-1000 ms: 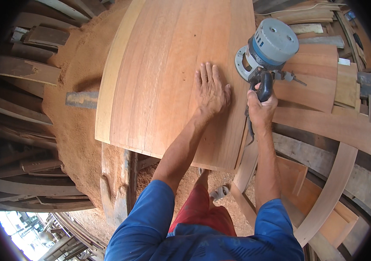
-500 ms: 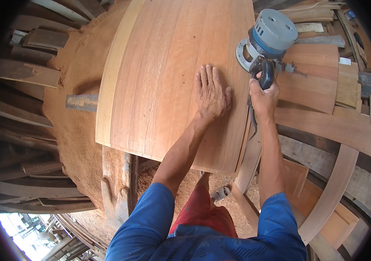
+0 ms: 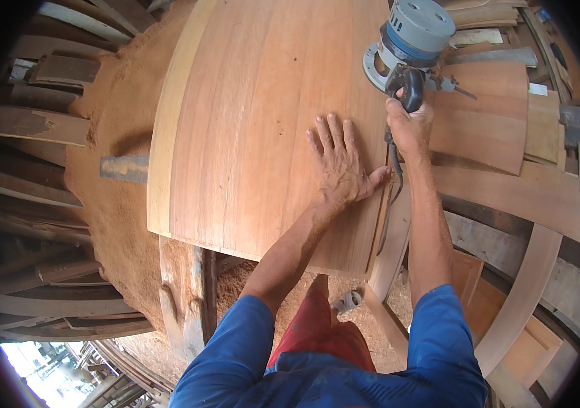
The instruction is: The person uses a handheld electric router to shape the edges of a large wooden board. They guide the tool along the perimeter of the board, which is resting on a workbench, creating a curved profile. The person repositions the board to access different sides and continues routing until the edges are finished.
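Note:
A wide reddish-brown wooden panel (image 3: 249,136) of joined boards lies in front of me, with a paler strip along its left edge. Flat on its right part rests my left hand (image 3: 342,166), fingers spread and the thumb toward the right edge. My right hand (image 3: 410,126) is closed around the black handle of a router (image 3: 418,34), a grey and blue power tool with a round base. The router's base sits at the panel's right edge, farther away than my hands. Its dark cord (image 3: 395,177) hangs down along that edge.
A heap of sawdust (image 3: 116,224) spreads left of the panel, with stacked boards (image 3: 38,126) beyond it. More panels (image 3: 484,115) and planks (image 3: 521,296) lie on the right. Under the panel's near left corner stands a wooden support (image 3: 180,299).
The router and my right hand have moved farther away along the panel's right edge. My left hand has shifted slightly right and nearer, its fingers and thumb spreading wider.

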{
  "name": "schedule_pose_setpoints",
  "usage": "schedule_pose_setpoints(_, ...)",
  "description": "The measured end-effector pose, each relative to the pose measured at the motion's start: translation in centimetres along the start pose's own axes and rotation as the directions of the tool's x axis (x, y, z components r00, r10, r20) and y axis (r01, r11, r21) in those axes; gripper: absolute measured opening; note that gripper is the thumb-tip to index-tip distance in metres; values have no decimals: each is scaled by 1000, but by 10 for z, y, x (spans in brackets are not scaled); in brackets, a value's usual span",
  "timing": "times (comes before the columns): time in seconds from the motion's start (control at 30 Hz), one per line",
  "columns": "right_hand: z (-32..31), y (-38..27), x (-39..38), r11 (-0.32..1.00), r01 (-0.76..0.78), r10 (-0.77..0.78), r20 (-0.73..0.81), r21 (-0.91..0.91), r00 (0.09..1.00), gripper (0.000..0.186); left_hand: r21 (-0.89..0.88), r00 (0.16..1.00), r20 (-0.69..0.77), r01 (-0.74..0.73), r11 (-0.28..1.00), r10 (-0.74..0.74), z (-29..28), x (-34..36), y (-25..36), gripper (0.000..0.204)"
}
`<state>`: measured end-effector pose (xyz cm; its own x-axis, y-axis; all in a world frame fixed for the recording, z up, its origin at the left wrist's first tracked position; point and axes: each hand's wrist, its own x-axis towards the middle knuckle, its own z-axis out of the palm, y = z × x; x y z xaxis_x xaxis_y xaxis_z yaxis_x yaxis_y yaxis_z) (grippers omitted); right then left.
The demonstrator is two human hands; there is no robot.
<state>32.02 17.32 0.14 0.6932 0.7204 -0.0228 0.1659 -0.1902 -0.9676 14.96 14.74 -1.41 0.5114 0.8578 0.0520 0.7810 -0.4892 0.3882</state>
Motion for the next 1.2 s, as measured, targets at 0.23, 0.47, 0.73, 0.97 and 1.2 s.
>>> schedule_pose_setpoints(0.23,3,1,19,999,21,-21,3,-40,1000,37,18,994,107,21,1000,-23,-16,3,12,121)
schedule_pose_setpoints(0.47,10,-8,35,1000,-3,3,-15,-24,1000,33,4,992,126,0,1000,0,-5,6,18,109)
schedule_pose_setpoints(0.73,16,-14,57,999,34,-34,-1,31,999,28,-9,991,134,12,1000,-11,-5,9,23,106)
schedule_pose_setpoints(0.97,22,-5,84,997,43,-44,20,58,999,27,-11,987,163,20,1000,-17,-7,18,25,100)
schedule_pose_setpoints(1.2,28,-15,94,997,55,-55,-9,45,998,25,-89,995,93,33,996,-25,1,47,26,98)
